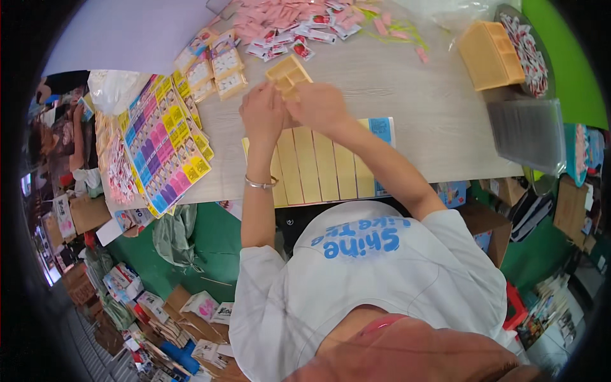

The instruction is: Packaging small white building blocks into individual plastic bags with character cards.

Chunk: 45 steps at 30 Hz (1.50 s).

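A small pale-yellow compartment tray (287, 71) lies tilted on the table just beyond my two hands. My left hand (262, 109) is closed at its near left corner, fingers bent and pressed together. My right hand (318, 105) is closed over the tray's near right part, slightly blurred. Its fingertips are hidden, so what they pinch does not show. Beneath my forearms lies a yellow sheet (309, 169) with dark dividing lines and a blue printed strip along its right end.
Pink pieces (273, 19) and strawberry-printed sachets (302, 48) are heaped at the back. Filled trays (226, 63) stand left of my hands, beside colourful printed sheets (167, 143). At right are stacked yellow trays (487, 57), a bowl of sachets (525, 54) and clear plastic covers (525, 134).
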Each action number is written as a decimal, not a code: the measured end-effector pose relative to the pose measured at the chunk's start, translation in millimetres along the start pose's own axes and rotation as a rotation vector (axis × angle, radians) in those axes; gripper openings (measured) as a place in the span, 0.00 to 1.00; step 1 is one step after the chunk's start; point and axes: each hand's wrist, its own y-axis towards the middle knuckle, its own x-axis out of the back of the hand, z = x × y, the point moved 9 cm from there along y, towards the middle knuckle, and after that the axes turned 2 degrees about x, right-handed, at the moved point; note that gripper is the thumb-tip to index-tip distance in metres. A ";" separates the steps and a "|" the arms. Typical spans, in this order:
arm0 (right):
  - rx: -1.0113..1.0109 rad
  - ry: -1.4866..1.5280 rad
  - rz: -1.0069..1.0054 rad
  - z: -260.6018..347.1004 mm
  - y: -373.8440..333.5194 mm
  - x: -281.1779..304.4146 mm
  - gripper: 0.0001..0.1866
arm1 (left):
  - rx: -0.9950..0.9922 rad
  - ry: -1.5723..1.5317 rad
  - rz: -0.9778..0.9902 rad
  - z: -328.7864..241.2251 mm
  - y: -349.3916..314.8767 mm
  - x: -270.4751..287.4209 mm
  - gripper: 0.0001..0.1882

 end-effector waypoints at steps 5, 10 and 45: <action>-0.347 0.194 -0.489 -108.0 -71.4 190.2 0.10 | -0.198 0.204 -0.012 -36.5 2.3 -20.0 0.24; -0.189 -0.861 -0.820 -143.4 -127.5 340.6 0.11 | -0.214 0.417 0.175 -17.2 -10.7 -39.5 0.32; -0.278 -0.070 -0.047 -38.6 -15.3 -10.7 0.13 | -0.246 0.121 0.152 -10.2 -17.1 -25.7 0.24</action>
